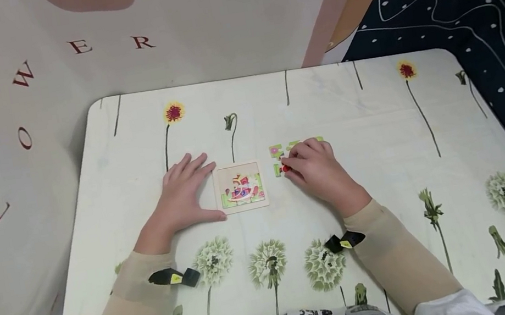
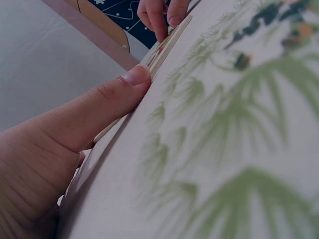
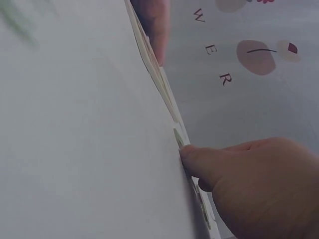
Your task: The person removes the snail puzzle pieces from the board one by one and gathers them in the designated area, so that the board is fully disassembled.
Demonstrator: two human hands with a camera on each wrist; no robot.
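A small square wooden jigsaw tray (image 1: 245,208) lies on the table, its lower part filled with colourful pieces (image 1: 243,189). Spread wide at its left side, my left hand (image 1: 178,195) touches the tray's corners with thumb and index finger. In the left wrist view the thumb (image 2: 114,94) lies straight along the tray's edge. To the right of the tray, my right hand (image 1: 317,171) pinches a puzzle piece (image 1: 286,168) with red on it between thumb and fingers. The right wrist view shows the thumb (image 3: 199,159) at a thin piece (image 3: 178,137) low over the tabletop.
Several loose green puzzle pieces (image 1: 276,151) lie around the right hand, some partly hidden under it. A white cloth (image 1: 348,102) printed with flowers and dandelions covers the table. Behind stands a pale wall (image 1: 220,23) with letters; a dark patterned cloth (image 1: 501,26) is at the right.
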